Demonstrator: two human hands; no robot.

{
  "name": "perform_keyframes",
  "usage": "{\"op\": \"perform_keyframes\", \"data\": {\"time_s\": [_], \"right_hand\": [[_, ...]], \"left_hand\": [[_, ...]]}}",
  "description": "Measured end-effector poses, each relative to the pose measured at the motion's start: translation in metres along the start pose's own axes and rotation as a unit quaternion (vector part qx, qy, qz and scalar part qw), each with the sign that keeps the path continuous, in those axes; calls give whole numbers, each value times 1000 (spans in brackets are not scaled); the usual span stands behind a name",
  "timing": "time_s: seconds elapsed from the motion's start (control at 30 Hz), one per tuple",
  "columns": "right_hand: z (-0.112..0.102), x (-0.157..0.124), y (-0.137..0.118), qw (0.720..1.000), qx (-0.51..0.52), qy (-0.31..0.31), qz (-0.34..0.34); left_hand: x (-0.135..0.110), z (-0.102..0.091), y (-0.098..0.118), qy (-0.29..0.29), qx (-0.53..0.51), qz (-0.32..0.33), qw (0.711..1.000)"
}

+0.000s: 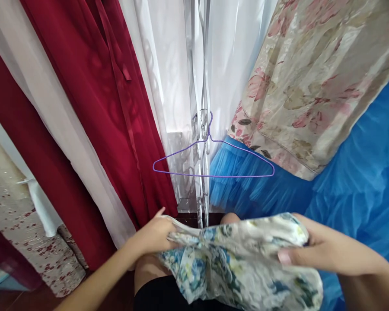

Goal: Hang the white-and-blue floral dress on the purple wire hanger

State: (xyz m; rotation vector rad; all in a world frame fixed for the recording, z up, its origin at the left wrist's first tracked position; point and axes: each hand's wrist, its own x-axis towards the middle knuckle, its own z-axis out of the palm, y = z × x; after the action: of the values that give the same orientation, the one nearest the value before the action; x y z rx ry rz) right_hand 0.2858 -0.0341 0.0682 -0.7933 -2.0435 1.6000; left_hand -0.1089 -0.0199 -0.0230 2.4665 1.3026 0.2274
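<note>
A floral garment [236,259] in white, blue, green and yellow is stretched between my two hands, low in the view above my lap. My left hand [158,233] is closed on its upper left edge. On the other side my right hand [301,250] grips the fabric, thumb on the near face and fingers behind it, mostly hidden. Beyond the garment, apart from both hands, a purple wire hanger [214,176] hangs by its hook from a white metal stand [201,99] and holds nothing.
Dark red drapes [116,108] and white cloth [168,65] hang at left and centre. To the right hang a beige floral cloth [298,95] and blue tulle [272,190]. Flower-patterned fabric [26,224] hangs at the far left, above a dark floor.
</note>
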Motion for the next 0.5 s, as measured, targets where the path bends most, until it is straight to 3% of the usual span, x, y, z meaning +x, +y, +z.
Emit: {"op": "perform_keyframes", "data": {"time_s": [0.07, 0.13, 0.27, 0.33, 0.4, 0.5], "right_hand": [[-13, 13, -1, 995, -49, 81, 25], [-23, 37, 2, 981, -95, 169, 3], [-33, 94, 18, 909, -225, 336, -102], [-35, 114, 27, 895, -262, 347, -100], [-35, 124, 35, 901, -269, 333, -74], [-28, 128, 42, 902, -258, 340, -73]], "left_hand": [[-5, -28, -29, 42, -19, -14, 999], [-7, -57, -52, 94, -42, 3, 995], [-1, -108, -82, 157, -25, 27, 987], [5, -127, -91, 192, -7, 23, 981], [12, -142, -91, 236, -3, 22, 972], [28, -156, -71, 322, -9, 20, 947]]}}
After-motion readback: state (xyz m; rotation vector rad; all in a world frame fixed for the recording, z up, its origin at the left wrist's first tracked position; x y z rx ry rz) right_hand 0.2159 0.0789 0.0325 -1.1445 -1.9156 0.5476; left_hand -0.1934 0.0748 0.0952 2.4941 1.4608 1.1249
